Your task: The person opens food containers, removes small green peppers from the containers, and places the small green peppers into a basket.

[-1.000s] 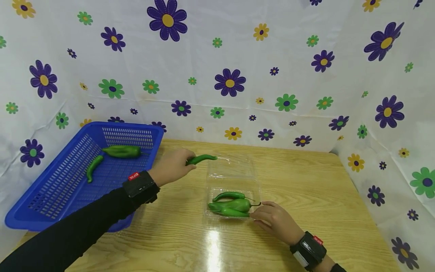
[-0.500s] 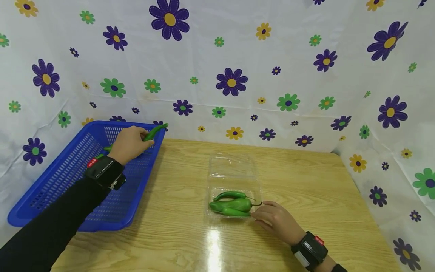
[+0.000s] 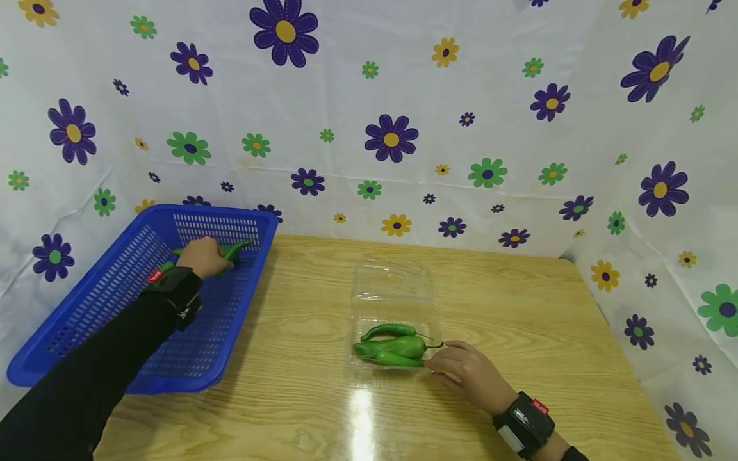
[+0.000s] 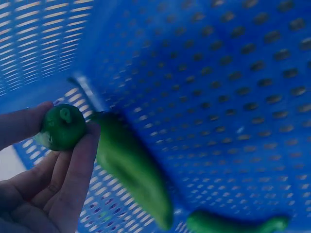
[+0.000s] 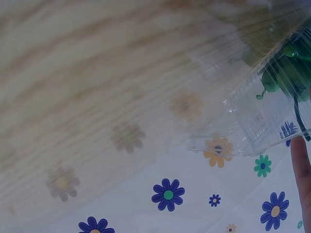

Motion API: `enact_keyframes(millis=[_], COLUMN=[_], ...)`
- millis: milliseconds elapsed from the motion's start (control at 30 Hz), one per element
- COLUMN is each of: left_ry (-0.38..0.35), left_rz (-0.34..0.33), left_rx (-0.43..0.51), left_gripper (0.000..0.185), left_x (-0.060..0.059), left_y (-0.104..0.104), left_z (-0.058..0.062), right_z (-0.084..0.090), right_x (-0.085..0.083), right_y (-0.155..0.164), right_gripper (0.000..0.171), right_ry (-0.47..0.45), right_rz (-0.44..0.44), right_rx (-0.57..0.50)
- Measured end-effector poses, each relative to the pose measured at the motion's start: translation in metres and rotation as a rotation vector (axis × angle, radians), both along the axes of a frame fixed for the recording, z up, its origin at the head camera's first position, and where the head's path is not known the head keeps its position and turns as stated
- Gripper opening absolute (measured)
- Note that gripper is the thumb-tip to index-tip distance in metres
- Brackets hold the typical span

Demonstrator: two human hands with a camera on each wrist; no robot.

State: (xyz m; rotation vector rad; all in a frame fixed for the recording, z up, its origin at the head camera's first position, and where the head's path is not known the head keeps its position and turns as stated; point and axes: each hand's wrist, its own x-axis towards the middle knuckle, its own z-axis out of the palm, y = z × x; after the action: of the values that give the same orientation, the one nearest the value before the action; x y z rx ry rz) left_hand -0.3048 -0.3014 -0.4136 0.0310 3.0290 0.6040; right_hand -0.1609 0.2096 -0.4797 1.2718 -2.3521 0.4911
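Inside the blue basket (image 3: 242, 320), my left hand (image 3: 202, 257) holds a long green chili pepper (image 3: 236, 250) between thumb and fingers. The left wrist view shows that pepper (image 4: 60, 128) end-on, above a larger green pepper (image 4: 131, 165) on the basket floor. A smaller curved pepper (image 4: 233, 223) lies further along. In the head view my left hand partly covers both. My right hand (image 3: 473, 378) grips the near right corner of an open clear plastic container (image 3: 398, 307). Three green peppers (image 3: 392, 347) lie side by side in its near half.
The wooden table (image 3: 507, 301) carries the basket at left and the container near the middle. A white cloth (image 3: 340, 96) printed with flowers stands behind and along the sides. The basket's raised rim (image 3: 264, 256) lies between my left hand and the container.
My left hand has moved left from near the container with the chili pepper, over the basket rim and down into the basket. The right hand and the container have stayed in place.
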Motion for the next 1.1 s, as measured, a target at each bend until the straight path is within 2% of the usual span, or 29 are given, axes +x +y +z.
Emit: enact_keyframes(millis=[100,233,467,567,1100], left_ry=[-0.033,-0.073,-0.103,-0.102,-0.110], left_rz=[-0.002,-0.011,-0.024,-0.029,-0.040], left_rx=[-0.006,0.001,-0.034,-0.046,-0.050], left_gripper=[0.040,0.041,0.027,0.026,0.034], left_x=[-0.003,-0.002,-0.001,-0.002,0.001], left_y=[-0.001,0.001,0.004,0.002,0.002], left_z=[-0.011,-0.019,-0.033,-0.038,-0.039], right_z=[-0.001,-0.002,-0.002,-0.001,-0.002], right_x=[0.000,0.000,0.000,0.000,0.000], right_y=[0.000,0.001,0.001,0.001,0.000], right_gripper=[0.027,0.027,0.028,0.027,0.027], right_ry=[-0.001,-0.014,-0.021,-0.022,-0.012], right_rz=[-0.002,0.000,-0.004,-0.004,-0.002], right_rx=[0.000,-0.006,-0.009,-0.008,-0.014])
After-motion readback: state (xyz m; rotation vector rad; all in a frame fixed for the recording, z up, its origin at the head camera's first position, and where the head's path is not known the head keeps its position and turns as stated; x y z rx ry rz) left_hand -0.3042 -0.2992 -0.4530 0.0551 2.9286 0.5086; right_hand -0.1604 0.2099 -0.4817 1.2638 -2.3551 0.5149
